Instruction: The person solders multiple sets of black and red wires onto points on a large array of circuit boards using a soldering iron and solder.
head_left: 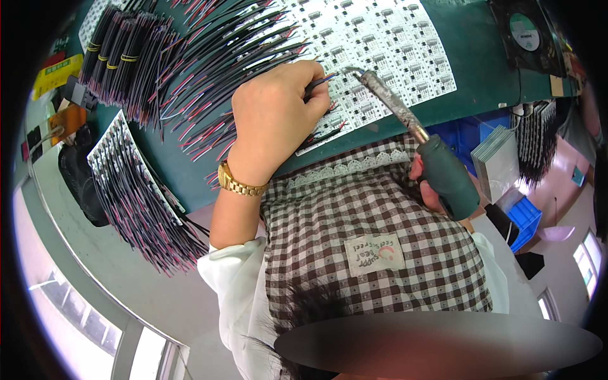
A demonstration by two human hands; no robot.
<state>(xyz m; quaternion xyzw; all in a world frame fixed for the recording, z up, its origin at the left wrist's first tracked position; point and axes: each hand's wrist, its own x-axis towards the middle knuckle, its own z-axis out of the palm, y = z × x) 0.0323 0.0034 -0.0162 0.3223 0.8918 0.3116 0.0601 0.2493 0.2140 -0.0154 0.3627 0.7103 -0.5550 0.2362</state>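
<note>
My left hand (pixel 275 111), with a gold watch (pixel 237 182) on the wrist, pinches a thin black cable (pixel 312 87) between thumb and forefinger. The cable's blue end points right over a white circuit board panel (pixel 405 50). In my right hand (pixel 429 194), mostly hidden behind the green handle, is a soldering iron (pixel 448 180). Its bent tip is close to the cable end, over the panel; whether they touch I cannot tell. Many black cables (pixel 221 82) with red, white and blue ends lie across the panel's left part, beside and under my left hand.
Cable bundles (pixel 126 57) tied with yellow bands lie at the far left. Another wired panel (pixel 136 183) hangs over the left table edge. A black fan (pixel 525 35) stands far right on the green tabletop (pixel 465 60). To the right are stacked panels (pixel 494 161) and a blue crate (pixel 524 218).
</note>
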